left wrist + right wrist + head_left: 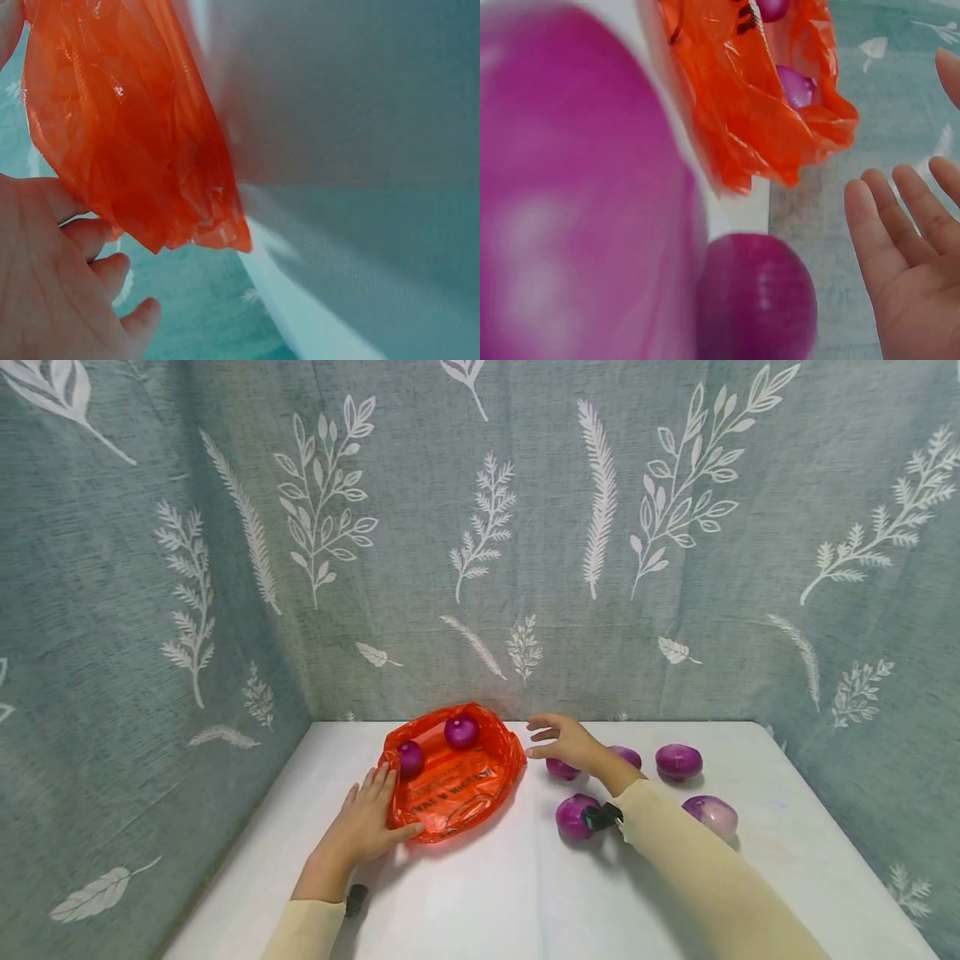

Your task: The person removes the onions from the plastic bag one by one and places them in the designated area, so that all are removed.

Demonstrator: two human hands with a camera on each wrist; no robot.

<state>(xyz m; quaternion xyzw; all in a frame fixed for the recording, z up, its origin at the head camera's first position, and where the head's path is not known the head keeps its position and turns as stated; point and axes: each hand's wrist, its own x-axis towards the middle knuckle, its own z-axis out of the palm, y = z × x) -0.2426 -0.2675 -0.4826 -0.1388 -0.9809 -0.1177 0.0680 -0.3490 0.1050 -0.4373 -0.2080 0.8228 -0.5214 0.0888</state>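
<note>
An orange-red plastic bag [450, 785] with dark print lies with its mouth wide on the white table. Inside it sit two purple onions, one near the back [461, 731] and one at the left [410, 759]. My left hand [365, 821] touches the bag's left rim, fingers spread and fairly straight; the left wrist view shows them beside the crinkled plastic [142, 127]. Just right of the bag, my right hand [566, 745] hovers with loose fingers and an empty palm [922, 292]. Below its wrist is a purple onion [562, 768], partly hidden.
More purple onions stand on the table's right side: one in front [574, 817], one behind the right wrist [627, 757], one farther right [678, 762] and a paler one [711, 817] by the sleeve. A patterned green-grey curtain [420, 527] encloses the table [480, 902].
</note>
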